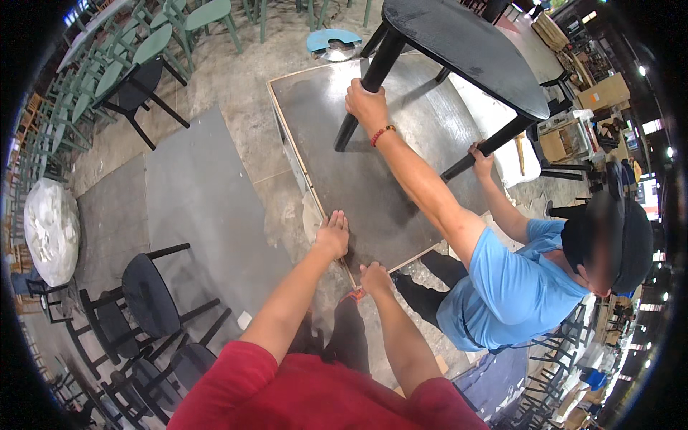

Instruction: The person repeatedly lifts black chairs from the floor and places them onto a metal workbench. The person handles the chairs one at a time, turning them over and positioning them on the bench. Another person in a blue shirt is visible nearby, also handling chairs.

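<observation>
My left hand [333,233] lies on the left edge of a dark-topped worktable [312,129], its fingers stretched out flat. At the near corner, my right hand [376,278] rests on the table's edge, fingers loosely bent and apart. Neither holds a loose object. A black stool or chair [466,50] with a rounded seat stands tilted over the table. A co-worker in a blue shirt [502,287] grips one of its legs with one hand [367,107] and another leg with the other hand [482,161].
Black chairs [150,294] are piled at the lower left, near a white plastic bag [51,229]. Green chairs [154,43] crowd the upper left, with another black chair [140,89] before them. Beyond the table lies a blue-guarded saw blade [335,46]. Grey sheeting [201,172] covers the floor.
</observation>
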Tool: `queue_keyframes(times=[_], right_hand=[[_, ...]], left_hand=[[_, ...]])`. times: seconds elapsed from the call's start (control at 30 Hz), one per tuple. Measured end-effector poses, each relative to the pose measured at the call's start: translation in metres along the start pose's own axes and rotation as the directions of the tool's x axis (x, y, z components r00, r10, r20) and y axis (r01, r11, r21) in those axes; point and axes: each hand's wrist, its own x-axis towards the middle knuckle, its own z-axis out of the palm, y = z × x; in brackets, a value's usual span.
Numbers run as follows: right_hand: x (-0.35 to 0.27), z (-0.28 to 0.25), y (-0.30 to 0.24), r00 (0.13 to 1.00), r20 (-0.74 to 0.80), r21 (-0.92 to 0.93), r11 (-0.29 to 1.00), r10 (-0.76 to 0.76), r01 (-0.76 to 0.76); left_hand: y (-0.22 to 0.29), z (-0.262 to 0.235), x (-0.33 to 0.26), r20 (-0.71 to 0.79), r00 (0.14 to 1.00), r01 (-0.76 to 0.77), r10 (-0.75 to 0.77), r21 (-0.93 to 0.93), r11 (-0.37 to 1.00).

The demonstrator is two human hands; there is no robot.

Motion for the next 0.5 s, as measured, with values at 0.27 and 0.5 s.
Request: queue_keyframes(times=[0.27,0.5], right_hand=[[0.01,0.002,-0.005,1.0,-0.028,0.009,1.0,0.001,-0.001],[0.01,0.002,-0.003,1.0,-0.015,0.021,1.0,0.004,-0.003]], left_hand=[[-0.003,-0.004,0.011,0.044,0.999,0.023,-0.024,0.03,0.999],[0.001,-0.016,0.004,0.069,0.997,0.022,-0.024,0.036,0.999]])
